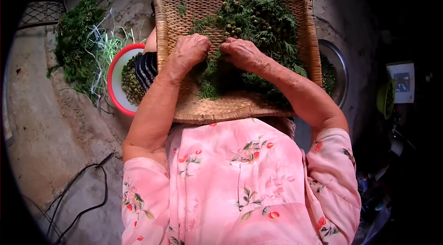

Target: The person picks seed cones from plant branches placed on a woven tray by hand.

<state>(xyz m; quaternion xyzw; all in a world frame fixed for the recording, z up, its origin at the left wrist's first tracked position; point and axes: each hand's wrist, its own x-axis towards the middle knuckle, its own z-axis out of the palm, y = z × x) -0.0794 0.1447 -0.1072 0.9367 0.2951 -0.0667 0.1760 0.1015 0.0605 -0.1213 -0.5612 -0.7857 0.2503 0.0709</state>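
Note:
A shallow woven wicker basket (pixel 230 106) lies across my lap. Leafy evergreen sprigs (pixel 284 26) with small round green cones (pixel 234 31) are heaped on its right half. My left hand (pixel 193 47) is over the middle of the basket, its fingers closed in a pinch. Close beside it, my right hand (pixel 243 53) pinches at the left edge of the heap. Whatever is between the fingertips of either hand is too small or hidden to make out. A loose sprig (pixel 210 83) lies just below both hands.
Left of the basket stands a red-rimmed white bowl (pixel 115 67) holding loose green cones. A metal basin (pixel 342 67) is partly hidden at the right. More greenery (pixel 78 46) and pale plastic strands (pixel 104 49) lie on the floor, with a black cable (pixel 105 185) nearer me.

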